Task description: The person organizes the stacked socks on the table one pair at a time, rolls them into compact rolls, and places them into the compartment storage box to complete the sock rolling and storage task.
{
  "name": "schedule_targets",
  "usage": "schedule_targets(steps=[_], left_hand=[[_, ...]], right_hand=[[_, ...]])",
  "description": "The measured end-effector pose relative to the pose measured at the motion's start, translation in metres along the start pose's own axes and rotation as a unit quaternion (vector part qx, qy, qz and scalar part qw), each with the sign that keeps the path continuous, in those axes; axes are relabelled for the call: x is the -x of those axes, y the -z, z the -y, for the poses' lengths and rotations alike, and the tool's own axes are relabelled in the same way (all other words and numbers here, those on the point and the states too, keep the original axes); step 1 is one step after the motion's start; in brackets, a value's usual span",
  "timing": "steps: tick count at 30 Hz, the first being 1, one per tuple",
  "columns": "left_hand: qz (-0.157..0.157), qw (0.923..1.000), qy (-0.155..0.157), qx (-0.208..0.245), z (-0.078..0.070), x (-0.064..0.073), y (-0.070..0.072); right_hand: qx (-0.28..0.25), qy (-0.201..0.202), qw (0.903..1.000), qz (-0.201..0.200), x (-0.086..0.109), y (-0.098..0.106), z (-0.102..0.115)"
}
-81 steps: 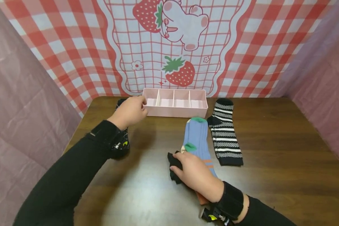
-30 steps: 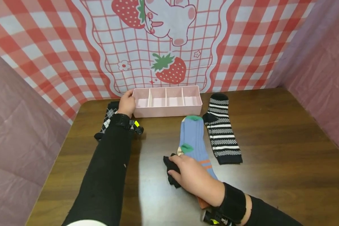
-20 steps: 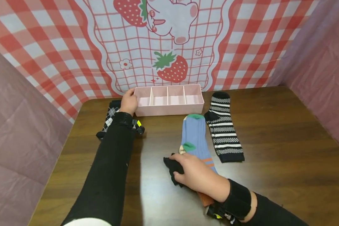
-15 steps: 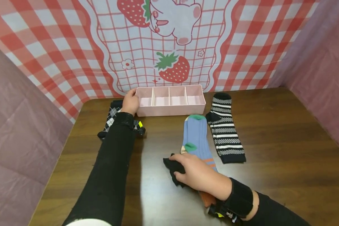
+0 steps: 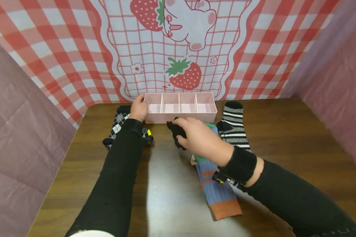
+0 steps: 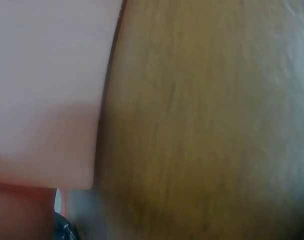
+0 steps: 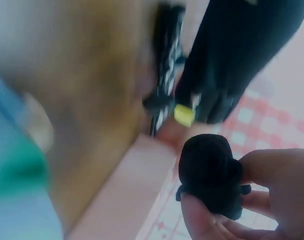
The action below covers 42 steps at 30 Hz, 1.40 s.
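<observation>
My right hand (image 5: 197, 135) grips a rolled black sock (image 5: 177, 133) between thumb and fingers. It hangs above the table, just in front of a pink divided storage box (image 5: 181, 118). In the right wrist view the sock ball (image 7: 206, 172) is plain black, pinched from both sides. My left hand (image 5: 138, 108) holds the left end of the box, its fingers partly hidden at the back corner. Below my right arm lies a blue sock pair (image 5: 213, 184) with orange cuff and green patches. The box's compartments look bare.
A black-and-white striped sock pair (image 5: 233, 123) lies right of the box. A black argyle sock pair (image 5: 117, 124) lies left, partly behind my left forearm. The wooden table (image 5: 284, 148) ends at a checked cloth backdrop (image 5: 273, 49).
My left hand has come to the box's left end and stays there. My right hand has lifted the rolled black sock off the table and carried it forward towards the box.
</observation>
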State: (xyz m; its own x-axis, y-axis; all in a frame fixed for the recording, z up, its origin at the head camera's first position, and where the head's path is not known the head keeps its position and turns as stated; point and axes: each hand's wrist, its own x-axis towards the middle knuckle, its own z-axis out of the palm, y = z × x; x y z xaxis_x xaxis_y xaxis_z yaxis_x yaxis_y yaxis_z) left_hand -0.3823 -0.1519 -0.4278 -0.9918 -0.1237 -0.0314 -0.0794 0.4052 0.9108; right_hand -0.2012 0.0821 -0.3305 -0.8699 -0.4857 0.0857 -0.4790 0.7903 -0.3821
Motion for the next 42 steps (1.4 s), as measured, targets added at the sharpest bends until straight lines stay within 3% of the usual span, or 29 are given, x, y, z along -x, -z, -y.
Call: schedule_targets(steps=[6,14,21,26,29,31,35,38,42], left_hand=[[-0.010,0.9997,-0.013,-0.015,-0.002,0.005,0.000],[-0.007,0.9998,-0.018,-0.008,-0.008,0.002,-0.008],[0.014,0.9997,0.002,0.022,-0.007,0.006,-0.012],[-0.001,0.9992,0.000,0.039,-0.005,0.008,-0.009],[-0.006,0.9985,0.006,0.054,-0.003,0.008,-0.007],[-0.008,0.9984,0.005,0.055,-0.004,0.008,-0.006],[-0.003,0.9993,0.003,0.038,-0.003,0.008,-0.005],[0.001,0.9996,0.003,0.028,-0.003,0.007,-0.004],[-0.004,0.9998,0.008,0.015,-0.001,0.007,0.000]], right_hand=[[0.034,-0.041,0.9986,-0.005,-0.057,0.013,-0.005],[-0.016,-0.100,0.9946,-0.025,-0.120,0.008,-0.014],[-0.085,-0.153,0.9836,-0.045,-0.155,-0.008,-0.010],[-0.082,-0.162,0.9809,-0.071,-0.171,-0.025,-0.001],[-0.047,-0.149,0.9845,-0.079,-0.180,-0.036,0.002],[0.003,-0.149,0.9857,-0.079,-0.185,-0.043,0.002],[0.097,-0.162,0.9797,-0.065,-0.193,-0.058,-0.002],[0.122,-0.158,0.9782,-0.058,-0.198,-0.068,-0.006],[0.119,-0.132,0.9838,-0.024,-0.202,-0.078,-0.009]])
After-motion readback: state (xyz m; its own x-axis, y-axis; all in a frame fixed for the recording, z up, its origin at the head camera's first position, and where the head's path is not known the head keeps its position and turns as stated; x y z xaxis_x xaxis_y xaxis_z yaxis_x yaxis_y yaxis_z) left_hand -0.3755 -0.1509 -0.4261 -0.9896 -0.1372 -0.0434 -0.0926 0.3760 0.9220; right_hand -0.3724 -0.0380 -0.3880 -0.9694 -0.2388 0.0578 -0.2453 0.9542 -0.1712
